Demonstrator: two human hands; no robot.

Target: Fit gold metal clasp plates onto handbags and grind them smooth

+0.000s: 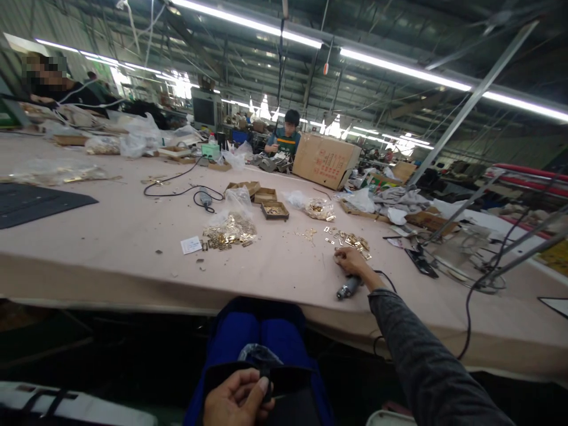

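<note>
My left hand (237, 397) is low at my lap, its fingers pinching a flat black piece (284, 381) over my blue-clad knees. My right hand (351, 261) reaches out onto the beige table (110, 236) with the arm in a grey sleeve. It rests next to a small grey electric tool (348, 288) with a black cord and touches the edge of a scatter of small gold metal parts (348, 239). Whether the right hand grips anything is unclear.
A bag and heap of gold parts (229, 228) lie at the table's middle, with small cardboard trays (274, 210) and a second bag (319, 208) behind. A large carton (325, 160) stands farther back. A person sits behind it, another at far left. Metal bars and cables (483, 260) are on the right.
</note>
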